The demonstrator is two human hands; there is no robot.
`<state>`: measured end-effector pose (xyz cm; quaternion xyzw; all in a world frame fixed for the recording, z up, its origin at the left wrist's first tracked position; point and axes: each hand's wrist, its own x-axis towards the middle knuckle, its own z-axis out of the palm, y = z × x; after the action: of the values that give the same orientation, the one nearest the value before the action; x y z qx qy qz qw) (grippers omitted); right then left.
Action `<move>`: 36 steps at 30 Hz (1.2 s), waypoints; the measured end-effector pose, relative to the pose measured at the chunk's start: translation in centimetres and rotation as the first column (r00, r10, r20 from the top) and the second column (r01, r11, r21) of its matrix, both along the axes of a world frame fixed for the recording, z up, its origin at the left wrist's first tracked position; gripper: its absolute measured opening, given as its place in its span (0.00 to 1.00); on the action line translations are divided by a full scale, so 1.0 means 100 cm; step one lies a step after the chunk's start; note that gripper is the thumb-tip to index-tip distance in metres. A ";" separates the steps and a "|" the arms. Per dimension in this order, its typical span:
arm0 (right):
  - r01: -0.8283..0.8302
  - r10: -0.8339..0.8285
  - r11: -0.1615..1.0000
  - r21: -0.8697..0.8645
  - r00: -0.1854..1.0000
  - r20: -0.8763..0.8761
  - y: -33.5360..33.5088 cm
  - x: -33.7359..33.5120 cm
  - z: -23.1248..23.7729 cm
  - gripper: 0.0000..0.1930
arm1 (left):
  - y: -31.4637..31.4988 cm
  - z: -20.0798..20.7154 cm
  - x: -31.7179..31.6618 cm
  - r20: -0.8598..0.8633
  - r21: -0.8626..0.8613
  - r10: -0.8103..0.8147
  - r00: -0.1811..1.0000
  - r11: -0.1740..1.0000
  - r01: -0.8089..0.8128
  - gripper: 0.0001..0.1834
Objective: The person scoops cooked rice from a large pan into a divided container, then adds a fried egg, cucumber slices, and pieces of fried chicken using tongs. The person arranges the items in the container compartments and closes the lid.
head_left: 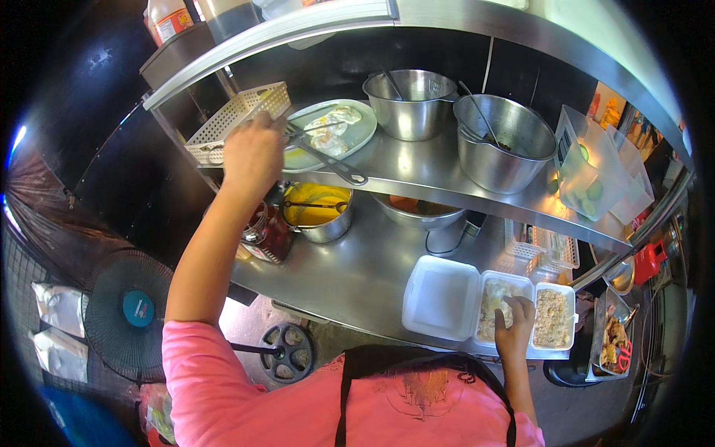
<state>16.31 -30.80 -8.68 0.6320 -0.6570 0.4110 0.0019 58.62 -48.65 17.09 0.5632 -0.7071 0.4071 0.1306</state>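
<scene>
My left hand [255, 149] is raised at the steel shelf, its fingers closed around what look like thin metal tongs [316, 130]. The tongs reach over an oval pale green plate [359, 141] with fried eggs [328, 140] on it. A slotted spatula [331, 162] lies across the plate's front edge, its handle sticking out. My right hand [515, 328] is over an opened white foam box [442, 298], thumb and fingers apart, with nothing seen in it. In that box is rice [490, 302] with something whitish on top, partly covered by my fingers. Beside it stands another container of rice [552, 319].
A perforated cream basket [246, 112] sits left of the plate. Two steel pots [412, 112] with utensils and clear plastic bins [585, 175] share the shelf. Below are a pot of yellow food [316, 212] and a jar [264, 235]. A fan [130, 313] stands left.
</scene>
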 end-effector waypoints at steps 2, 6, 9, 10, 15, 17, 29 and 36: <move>0.022 -0.022 0.999 0.023 1.000 -0.006 0.000 0.011 0.005 0.17 | -0.023 -0.009 -0.008 0.117 -0.030 -0.014 0.993 0.999 0.018 0.12; 0.047 -0.050 0.997 0.066 0.998 0.039 0.010 0.020 0.005 0.16 | -0.050 -0.022 -0.039 0.293 0.020 0.090 0.952 0.995 -0.100 0.10; 0.082 -0.087 0.993 0.084 0.995 0.055 0.021 0.018 0.001 0.15 | -0.068 -0.027 -0.046 0.339 -0.010 0.095 0.936 0.995 -0.097 0.08; 0.097 -0.102 0.991 0.088 0.993 0.053 0.024 0.017 0.000 0.15 | -0.074 -0.028 -0.049 0.344 -0.014 0.111 0.932 0.993 -0.113 0.08; 0.098 -0.104 0.992 0.081 0.992 0.069 0.030 0.015 0.000 0.15 | -0.100 -0.031 -0.037 0.300 0.013 0.143 0.943 0.988 -0.154 0.08; 0.092 -0.099 0.992 0.084 0.993 0.071 0.030 0.013 -0.001 0.15 | -0.107 -0.025 -0.034 0.233 0.080 0.176 0.957 0.977 -0.199 0.09; -0.006 -0.002 0.995 0.101 0.997 0.080 0.019 0.007 0.006 0.16 | -0.097 0.030 0.039 -0.466 0.184 0.255 0.847 0.965 -0.188 0.14; 0.069 -0.075 0.987 0.143 0.997 0.035 0.021 -0.025 -0.010 0.16 | -0.048 0.063 0.034 -0.250 0.099 -0.039 0.968 0.993 0.065 0.16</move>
<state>13.80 -28.72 -9.64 0.5979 -0.7068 0.3758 -0.0414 61.97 -53.50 23.36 0.5969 -0.7205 0.2920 0.1982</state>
